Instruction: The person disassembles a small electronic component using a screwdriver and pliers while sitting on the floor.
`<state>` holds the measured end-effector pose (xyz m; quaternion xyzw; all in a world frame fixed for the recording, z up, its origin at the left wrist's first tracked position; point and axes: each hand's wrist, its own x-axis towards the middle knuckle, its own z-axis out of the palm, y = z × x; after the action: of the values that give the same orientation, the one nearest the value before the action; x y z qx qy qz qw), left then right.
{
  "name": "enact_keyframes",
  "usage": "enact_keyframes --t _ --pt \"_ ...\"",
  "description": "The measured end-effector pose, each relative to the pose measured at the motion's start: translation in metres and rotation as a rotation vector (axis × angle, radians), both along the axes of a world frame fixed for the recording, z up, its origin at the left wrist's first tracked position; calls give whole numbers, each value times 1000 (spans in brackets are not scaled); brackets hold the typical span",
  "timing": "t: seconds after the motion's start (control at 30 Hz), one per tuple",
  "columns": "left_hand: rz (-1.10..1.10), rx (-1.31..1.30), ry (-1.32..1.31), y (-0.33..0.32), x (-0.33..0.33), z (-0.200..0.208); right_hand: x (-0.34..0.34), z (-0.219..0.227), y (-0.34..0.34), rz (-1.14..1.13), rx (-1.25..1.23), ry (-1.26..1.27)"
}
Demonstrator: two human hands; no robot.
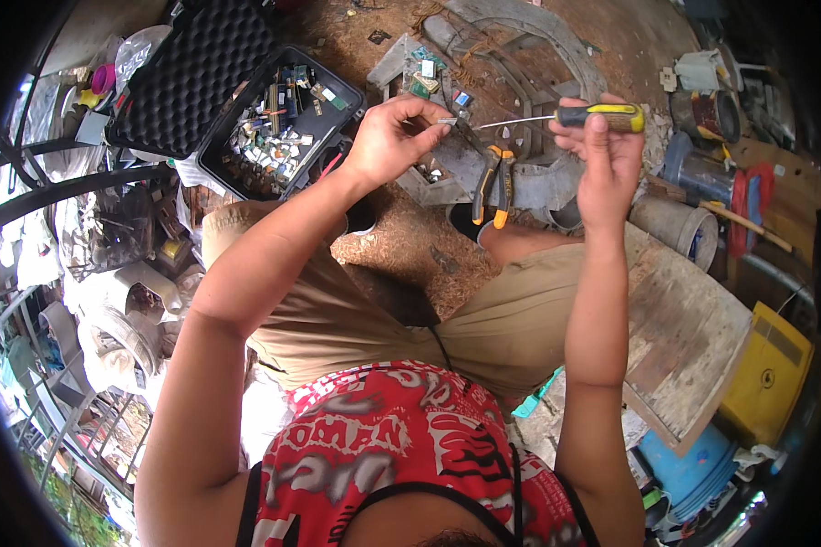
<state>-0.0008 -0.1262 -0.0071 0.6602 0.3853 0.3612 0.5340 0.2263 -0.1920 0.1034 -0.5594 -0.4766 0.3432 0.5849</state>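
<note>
My right hand (602, 150) is wrapped round the yellow-and-black handle of a screwdriver (622, 118). Its thin metal shaft points left, toward my other hand. Between the thumb and fingers of my left hand (397, 137) is pinched a small pale metallic piece (448, 120), too small to name. The screwdriver's tip ends a little to the right of that piece, apart from it. Below and between the hands, pliers (493, 187) with orange-and-black handles lie on a grey metal frame (547, 187).
An open black case (337, 137) with an egg-crate foam lid (201, 77) holds many small electronic parts at the left. Small circuit pieces (426, 77) lie on the metal frame ahead. A wooden board (684, 319), a yellow panel (768, 374) and a bucket (675, 223) stand at the right.
</note>
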Motion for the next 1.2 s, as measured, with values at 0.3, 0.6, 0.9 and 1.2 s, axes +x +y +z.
enact_keyframes --t 0.3,0.6,0.9,1.2 --pt "-23 17 27 0 1 -2 0 -7 1 25 42 38" --pt "-14 83 80 -1 8 11 -4 -17 -1 54 19 66" --pt "-76 -93 52 0 5 7 -8 -24 0 72 -22 68" --pt "-106 334 279 8 0 -37 -12 -26 2 94 38 -20"
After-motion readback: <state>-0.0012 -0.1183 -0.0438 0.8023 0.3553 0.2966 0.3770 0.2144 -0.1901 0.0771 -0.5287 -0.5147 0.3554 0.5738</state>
